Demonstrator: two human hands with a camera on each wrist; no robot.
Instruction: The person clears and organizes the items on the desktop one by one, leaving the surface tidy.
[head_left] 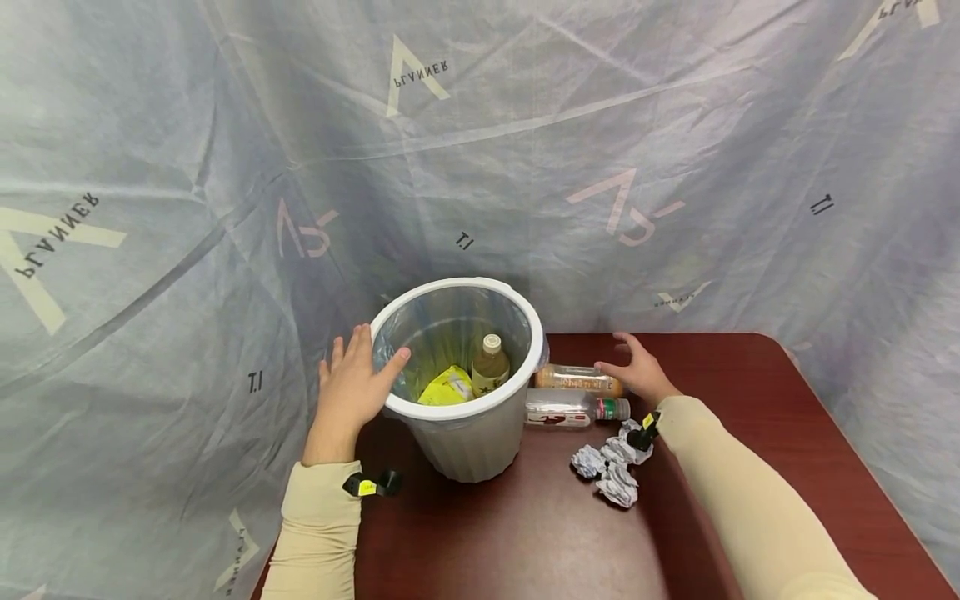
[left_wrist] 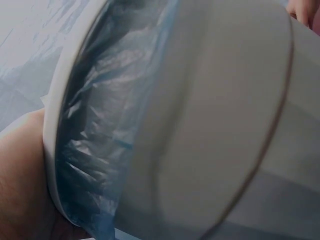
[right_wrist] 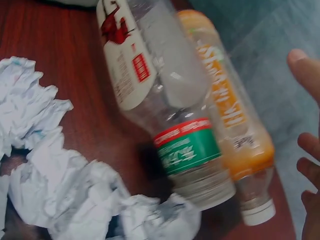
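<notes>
Fingers of left hand (head_left: 348,392) spread straight at lined trash bin (head_left: 472,448), no grip; right hand (head_left: 639,368) empty, thumb and fingers parted, near orange-labelled plastic bottle (head_left: 573,381).

Left hand (left_wrist: 21,175): partly behind white rim (left_wrist: 52,110).
Liner (left_wrist: 102,115): bluish, wrinkled, next to rim.
Bin wall (left_wrist: 225,95): greyish, rather blurred.
Right hand (left_wrist: 301,10): only partly seen, upper right corner.

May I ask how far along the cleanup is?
Done, seemingly: capped bottle and yellow packet inside the bin. Underway: left hand at its rim, empty right hand by the orange-labelled bottle. Remaining: that bottle, clear bottle and crumpled papers on the table.
</notes>
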